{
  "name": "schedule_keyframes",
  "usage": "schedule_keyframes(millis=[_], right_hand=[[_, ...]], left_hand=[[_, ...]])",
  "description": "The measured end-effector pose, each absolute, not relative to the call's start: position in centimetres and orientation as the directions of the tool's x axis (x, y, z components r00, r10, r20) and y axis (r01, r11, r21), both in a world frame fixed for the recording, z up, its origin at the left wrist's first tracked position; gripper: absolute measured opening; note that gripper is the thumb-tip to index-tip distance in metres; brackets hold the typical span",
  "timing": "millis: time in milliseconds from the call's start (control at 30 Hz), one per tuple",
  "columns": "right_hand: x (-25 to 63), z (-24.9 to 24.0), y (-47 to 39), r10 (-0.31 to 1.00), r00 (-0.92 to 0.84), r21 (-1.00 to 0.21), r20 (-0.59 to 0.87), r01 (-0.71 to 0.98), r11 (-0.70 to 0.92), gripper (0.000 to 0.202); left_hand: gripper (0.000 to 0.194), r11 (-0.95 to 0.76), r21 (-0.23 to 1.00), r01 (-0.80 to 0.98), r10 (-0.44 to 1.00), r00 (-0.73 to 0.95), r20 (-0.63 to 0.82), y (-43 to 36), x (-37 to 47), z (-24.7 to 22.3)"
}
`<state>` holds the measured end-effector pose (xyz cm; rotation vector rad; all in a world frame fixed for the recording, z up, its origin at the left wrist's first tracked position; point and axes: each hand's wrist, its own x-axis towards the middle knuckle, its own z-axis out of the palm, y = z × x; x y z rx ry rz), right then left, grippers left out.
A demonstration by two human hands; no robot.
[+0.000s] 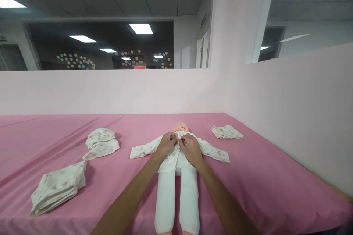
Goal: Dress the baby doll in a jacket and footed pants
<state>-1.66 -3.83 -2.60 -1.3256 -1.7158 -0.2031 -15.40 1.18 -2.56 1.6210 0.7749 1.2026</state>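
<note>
A baby doll point(181, 127) lies on its back, head toward the wall, with its feet at the near edge. It wears a white printed baby shirt point(168, 164), sleeves spread out to both sides, and white pants point(165, 200). At the shirt's front, just below the neck, my left hand point(167, 143) pinches the fabric edge from the left. My right hand point(191, 147) pinches the facing edge from the right, its fingertips almost touching the left ones. Whatever fastener sits between the fingers is too small to make out.
A pink sheet point(116, 191) covers the surface. On the left lie a folded printed cloth point(59, 187) and a crumpled printed garment point(101, 143). Another folded printed cloth point(227, 132) rests at the right. White walls point(110, 91) with windows border the back and right.
</note>
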Motion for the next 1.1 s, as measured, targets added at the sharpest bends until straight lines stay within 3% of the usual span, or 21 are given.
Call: schedule_keyframes(millis=[167, 433, 733, 900, 967, 1100], right_hand=[[-1.8, -2.5, -4.2, 0.675, -0.031, -0.336, 0.737, 0.85, 0.406, 0.021], [-1.6, -2.8, -3.9, 0.714, 0.081, -0.514, 0.695, 0.751, 0.415, 0.015], [-1.7, -2.4, -4.0, 0.713, 0.017, -0.492, 0.701, 0.735, 0.466, 0.02], [-1.7, -3.2, -6.2, 0.693, 0.143, -0.504, 0.707, 0.789, 0.352, 0.025], [-1.5, -3.7, -7.4, 0.702, 0.15, -0.477, 0.696, 0.828, 0.296, 0.023], [-1.2, -4.1, -8.7, 0.73, 0.14, -0.437, 0.669, 0.868, 0.234, 0.013]], left_hand=[[0.02, -0.3, 0.949, -0.098, 0.898, 0.305, 0.316, 1.4, -15.4, -2.7], [0.026, -0.278, 0.95, -0.142, 0.908, 0.285, 0.308, 1.7, -15.1, -2.9], [0.022, -0.297, 0.948, -0.118, 0.914, 0.252, 0.318, 1.3, -15.0, -2.8], [0.012, -0.501, 0.84, 0.207, 0.865, 0.108, 0.49, -1.8, -15.5, -0.4], [0.012, -0.556, 0.741, 0.377, 0.829, 0.178, 0.531, -3.8, -16.1, 0.4], [0.015, -0.603, 0.525, 0.6, 0.796, 0.413, 0.442, -7.1, -17.8, 0.2]])
